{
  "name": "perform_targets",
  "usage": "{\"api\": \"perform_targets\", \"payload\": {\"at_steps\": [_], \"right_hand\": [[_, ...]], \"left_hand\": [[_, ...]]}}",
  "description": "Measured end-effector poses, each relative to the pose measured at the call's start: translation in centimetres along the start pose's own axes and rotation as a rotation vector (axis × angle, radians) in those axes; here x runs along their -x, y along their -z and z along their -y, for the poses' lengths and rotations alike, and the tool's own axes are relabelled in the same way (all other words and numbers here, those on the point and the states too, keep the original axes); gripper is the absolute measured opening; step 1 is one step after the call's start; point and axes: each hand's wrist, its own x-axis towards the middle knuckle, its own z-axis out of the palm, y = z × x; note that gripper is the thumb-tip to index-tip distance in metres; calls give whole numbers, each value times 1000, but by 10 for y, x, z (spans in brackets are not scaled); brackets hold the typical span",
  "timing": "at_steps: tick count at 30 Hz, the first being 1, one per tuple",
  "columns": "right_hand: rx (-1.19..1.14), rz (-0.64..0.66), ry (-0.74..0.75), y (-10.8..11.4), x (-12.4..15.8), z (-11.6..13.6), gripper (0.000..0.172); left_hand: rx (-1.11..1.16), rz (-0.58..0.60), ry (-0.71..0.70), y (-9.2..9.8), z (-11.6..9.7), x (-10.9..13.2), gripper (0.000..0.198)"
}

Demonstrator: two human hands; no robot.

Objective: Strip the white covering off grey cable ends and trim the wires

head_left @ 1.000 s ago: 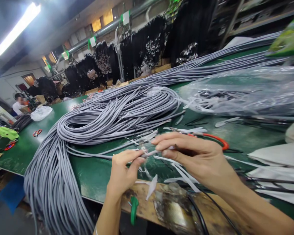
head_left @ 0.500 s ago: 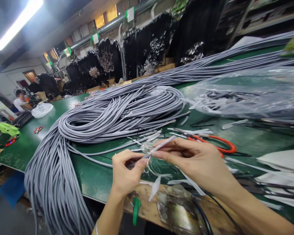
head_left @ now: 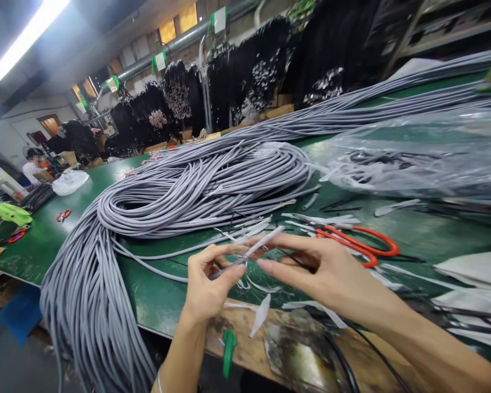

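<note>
Grey cable pinched in left hand, right hand loosely parted at its end, table edge near.

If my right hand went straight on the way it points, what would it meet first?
Probably the pale cable end, beside your right hand and possibly touching it, then your left hand; depth is unclear.

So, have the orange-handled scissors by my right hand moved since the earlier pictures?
No, against the grey cable coil, the orange-handled scissors show no clear shift either way.
</note>
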Motion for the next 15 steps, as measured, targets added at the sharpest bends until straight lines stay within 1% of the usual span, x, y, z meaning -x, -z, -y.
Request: {"api": "perform_targets", "payload": {"at_steps": [1, 2, 4, 7, 11, 15], "right_hand": [[-52, 28, -29, 0, 0, 0, 29], [-107, 29, -50, 0, 0, 0, 34], [-215, -21, -76, -2, 1, 0, 39], [-324, -117, -116, -7, 0, -1, 40], [-343, -229, -136, -10, 0, 0, 41], [-286, -317, -111, -12, 5, 2, 44]], "left_hand": [[19, -2, 2, 0, 0, 0, 31], [33, -5, -1, 0, 1, 0, 29], [42, -6, -6, -1, 1, 1, 26], [22, -8, -9, -3, 0, 2, 23], [-76, -80, -41, -7, -1, 3, 17], [-159, -144, -66, -10, 0, 3, 12]]}}
